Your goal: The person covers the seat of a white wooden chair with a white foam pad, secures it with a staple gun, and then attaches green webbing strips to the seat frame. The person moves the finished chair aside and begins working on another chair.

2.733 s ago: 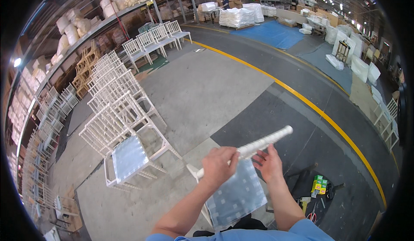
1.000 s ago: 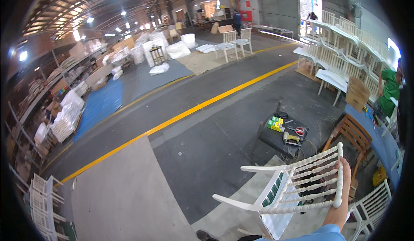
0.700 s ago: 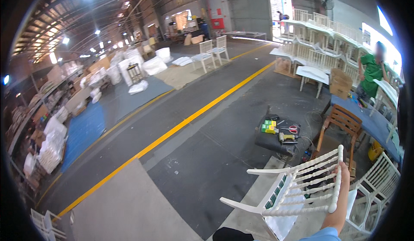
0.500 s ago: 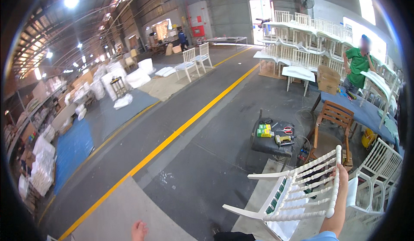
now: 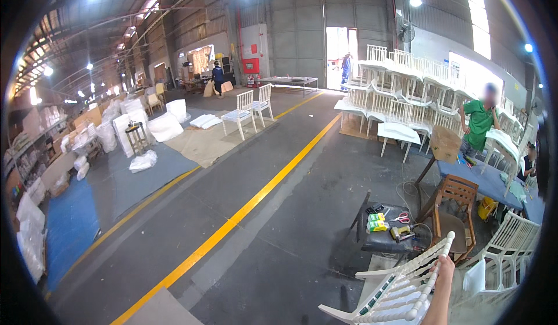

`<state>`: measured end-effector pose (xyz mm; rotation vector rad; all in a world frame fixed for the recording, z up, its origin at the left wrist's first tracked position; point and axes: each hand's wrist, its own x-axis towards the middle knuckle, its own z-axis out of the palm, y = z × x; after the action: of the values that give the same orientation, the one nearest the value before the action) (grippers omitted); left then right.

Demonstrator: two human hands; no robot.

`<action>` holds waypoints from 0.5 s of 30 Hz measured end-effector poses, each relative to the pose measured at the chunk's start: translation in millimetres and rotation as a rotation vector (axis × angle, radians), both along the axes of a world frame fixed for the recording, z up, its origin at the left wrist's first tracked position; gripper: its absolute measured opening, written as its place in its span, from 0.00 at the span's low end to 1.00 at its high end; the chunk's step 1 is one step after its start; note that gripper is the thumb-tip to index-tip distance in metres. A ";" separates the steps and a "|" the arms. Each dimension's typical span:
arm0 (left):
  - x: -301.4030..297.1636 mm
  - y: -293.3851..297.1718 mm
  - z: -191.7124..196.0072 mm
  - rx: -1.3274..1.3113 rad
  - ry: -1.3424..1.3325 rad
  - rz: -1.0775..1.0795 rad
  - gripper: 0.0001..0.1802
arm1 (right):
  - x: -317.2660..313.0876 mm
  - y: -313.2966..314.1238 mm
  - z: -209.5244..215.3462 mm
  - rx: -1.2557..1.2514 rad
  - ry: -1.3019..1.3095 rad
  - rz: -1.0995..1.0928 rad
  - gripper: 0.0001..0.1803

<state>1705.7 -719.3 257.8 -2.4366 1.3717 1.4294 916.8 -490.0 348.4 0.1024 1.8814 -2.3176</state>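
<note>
From the head view, the right hand (image 5: 445,265) is up at the lower right, its grip clamped round the top rail of a white slatted chair (image 5: 390,296), which hangs tilted, slats running down and left from the grip; the left hand is out of view. Just beyond the grip sits a low dark bench (image 5: 385,239) carrying small green boxes (image 5: 376,221) and scissors (image 5: 400,217), a brown wooden chair (image 5: 457,206) right beside it. Farther off past the grip, a person in a green shirt (image 5: 480,124) stands by stacked white chairs (image 5: 401,92), and a yellow floor line (image 5: 244,214) runs off to the left.
</note>
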 end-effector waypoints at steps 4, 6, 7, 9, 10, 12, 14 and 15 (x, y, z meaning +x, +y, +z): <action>37.5 -77.4 -15.6 0.158 0.004 0.050 0.31 | 41.6 -85.5 49.4 0.108 0.173 -0.121 0.05; 68.8 -129.5 -16.8 0.202 -0.010 0.068 0.31 | 64.7 -127.7 80.2 0.096 0.255 -0.133 0.07; 88.0 -163.3 -17.3 0.205 -0.017 0.062 0.31 | 77.9 -151.0 95.2 0.076 0.303 -0.145 0.08; 130.6 -239.1 -0.4 0.178 -0.084 0.048 0.32 | 111.9 -196.0 112.7 0.076 0.261 -0.185 0.10; 152.2 -282.2 9.5 0.149 -0.116 0.019 0.32 | 127.0 -220.0 123.6 0.073 0.249 -0.204 0.11; 188.8 -382.0 29.6 0.054 -0.180 -0.071 0.32 | 153.0 -269.0 141.7 0.082 0.295 -0.274 0.13; 218.9 -491.0 55.0 -0.109 -0.273 -0.250 0.32 | 171.7 -317.5 152.7 0.103 0.333 -0.295 0.16; 224.7 -553.0 64.9 -0.223 -0.320 -0.360 0.32 | 175.4 -343.5 158.0 0.120 0.336 -0.304 0.16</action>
<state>1930.4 -1272.2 322.7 -2.2422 1.8393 0.8099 1092.3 -833.5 506.5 0.0125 2.3104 -2.5467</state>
